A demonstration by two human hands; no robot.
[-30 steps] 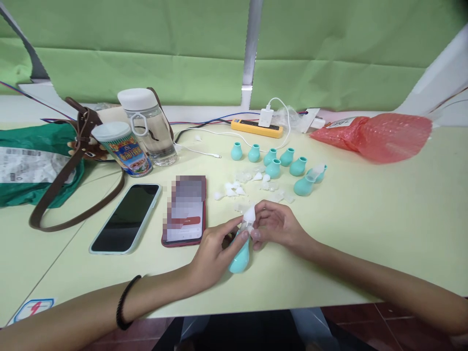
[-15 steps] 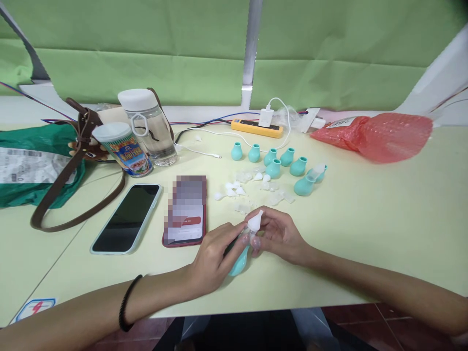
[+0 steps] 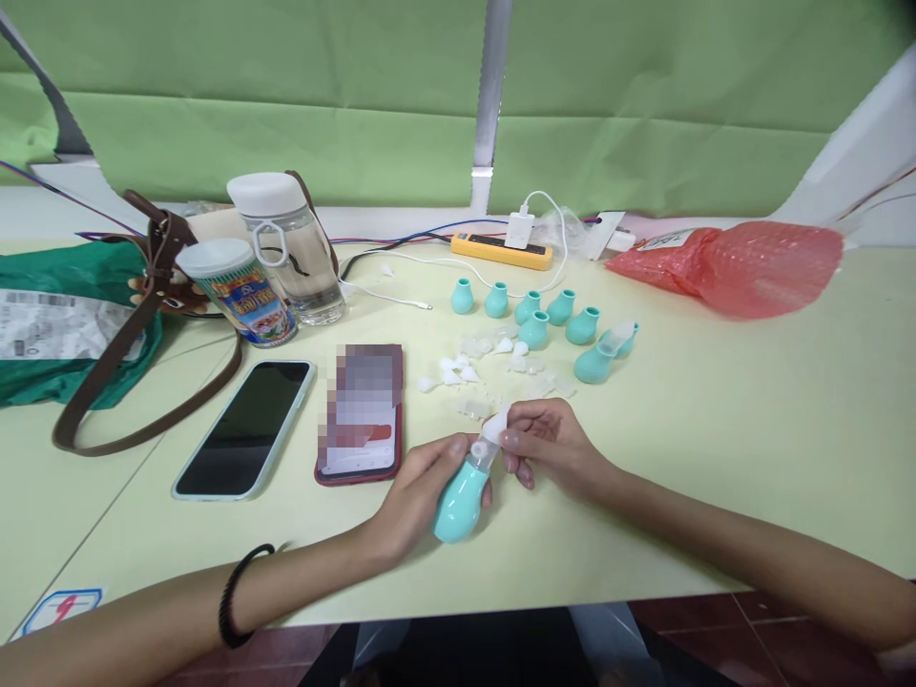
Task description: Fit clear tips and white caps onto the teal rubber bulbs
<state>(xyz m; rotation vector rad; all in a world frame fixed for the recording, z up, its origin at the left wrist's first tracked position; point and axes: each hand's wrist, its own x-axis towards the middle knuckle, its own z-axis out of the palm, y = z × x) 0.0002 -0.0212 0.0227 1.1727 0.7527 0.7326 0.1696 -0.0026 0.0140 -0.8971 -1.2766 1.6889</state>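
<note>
My left hand [image 3: 419, 487] is wrapped round a teal nasal aspirator bulb [image 3: 458, 506], tilted with its neck up and to the right. A clear connector [image 3: 481, 450] sits in the bulb's neck. At its upper end is a white cone-shaped nozzle [image 3: 493, 428], pinched between the thumb and fingers of my right hand [image 3: 548, 444]. Just beyond the hands lie loose white nozzles [image 3: 458, 368] and clear plastic pieces [image 3: 548, 385]. Several teal bulbs [image 3: 533, 329] stand behind them, and one assembled aspirator [image 3: 593, 363] lies on its side at their right.
Two phones, one black-screened [image 3: 243, 429] and one red-cased [image 3: 362, 420], lie left of my hands. Farther left are a patterned cup [image 3: 247, 301], a water bottle [image 3: 293, 258], a brown strap [image 3: 143, 363] and a green parcel [image 3: 78, 258]. A yellow power strip [image 3: 501, 251] and red bubble wrap [image 3: 773, 272] lie at the back.
My left fingers have shifted, uncovering more of the bulb and the clear connector. My right thumb has moved up onto the white nozzle.
</note>
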